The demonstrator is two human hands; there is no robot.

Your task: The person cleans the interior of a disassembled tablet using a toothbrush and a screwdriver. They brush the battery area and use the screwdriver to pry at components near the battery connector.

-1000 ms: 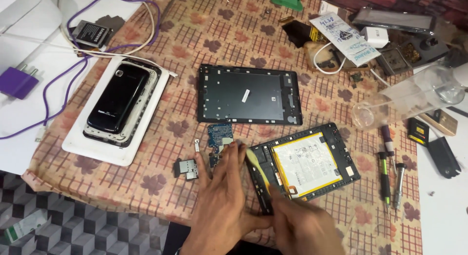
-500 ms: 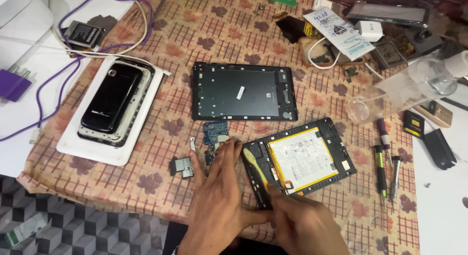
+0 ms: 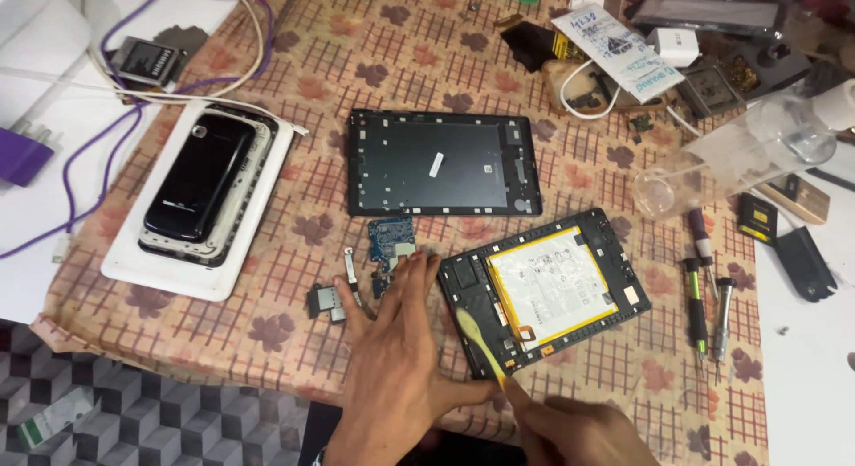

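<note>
Camera view drifts: the whole tabletop sits slightly lower and further left in frame than half a second ago.

Left hand (image 3: pixel 392 368) now lies flatter, fingers spread beside the opened tablet's (image 3: pixel 543 292) left edge, fingertips nearer the blue circuit board (image 3: pixel 390 239).

Right hand (image 3: pixel 579 430) sinks toward the bottom edge; the yellow pry tool (image 3: pixel 481 346) shows more length across the tablet's lower left corner.

Worktop under brown floral checked cloth (image 3: pixel 303 74). Black rectangular tablet back frame (image 3: pixel 443 162) lies centre. Dark curved-glass phone (image 3: pixel 198 183) rests on white flat tray (image 3: pixel 151 274), left. Purple cable (image 3: pixel 85 176) loops upper left. Clear plastic bottle (image 3: pixel 757 145) lies on its side, right.
</note>
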